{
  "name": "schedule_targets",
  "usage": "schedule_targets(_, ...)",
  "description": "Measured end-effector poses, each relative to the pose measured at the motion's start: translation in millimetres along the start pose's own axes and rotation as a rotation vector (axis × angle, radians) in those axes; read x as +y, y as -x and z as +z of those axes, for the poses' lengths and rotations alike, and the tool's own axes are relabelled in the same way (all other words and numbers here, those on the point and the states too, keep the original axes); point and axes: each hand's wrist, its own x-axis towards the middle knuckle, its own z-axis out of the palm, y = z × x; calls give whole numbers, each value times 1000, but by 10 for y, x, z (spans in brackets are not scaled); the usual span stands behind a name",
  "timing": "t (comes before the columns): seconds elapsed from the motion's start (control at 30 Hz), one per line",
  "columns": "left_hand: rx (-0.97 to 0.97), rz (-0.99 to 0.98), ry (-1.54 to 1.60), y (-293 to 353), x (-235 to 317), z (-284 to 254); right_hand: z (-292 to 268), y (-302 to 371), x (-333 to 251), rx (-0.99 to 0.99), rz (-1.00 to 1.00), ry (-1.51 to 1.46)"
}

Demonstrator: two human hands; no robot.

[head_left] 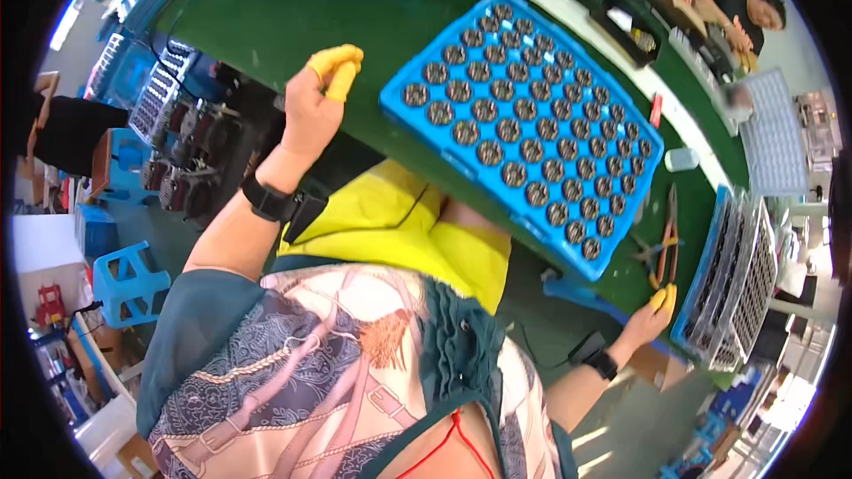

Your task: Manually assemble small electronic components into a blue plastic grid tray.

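Green bench (266,0), w/ the blue tray (461,160) lying on it as landmark; tray set obliquely, its near wall toward the person's lap. Clear-and-blue tray stack (732,275) stands R of the blue tray, apart from it. L hand (312,111), L of tray & clear of it: fingers curled, covered thumb & index tips close; can't tell if a small item is pinched btw them. R hand (645,326), beyond tray's near R corner: covered tips held together, beside pliers' handles; contact or grip can't be told. Pliers (670,226) lie just R of tray, white container (682,160) near its far R corner. Round parts (508,129) sit in rows inside tray. Progress (judged): filling looks done or nearly so, no vacant pocket made out; far rows too small to confirm; work left on the parts, if any, can't be told
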Motion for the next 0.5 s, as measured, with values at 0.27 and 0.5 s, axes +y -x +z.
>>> schedule_targets(0.27, -194, 28, -77, 317, 66, -92, -138, 39, 49, -43, 98, 29)
schedule_targets(0.5, -355, 430, -260, 595, 154, -113, -135, 78, -23, -41, 153, 30)
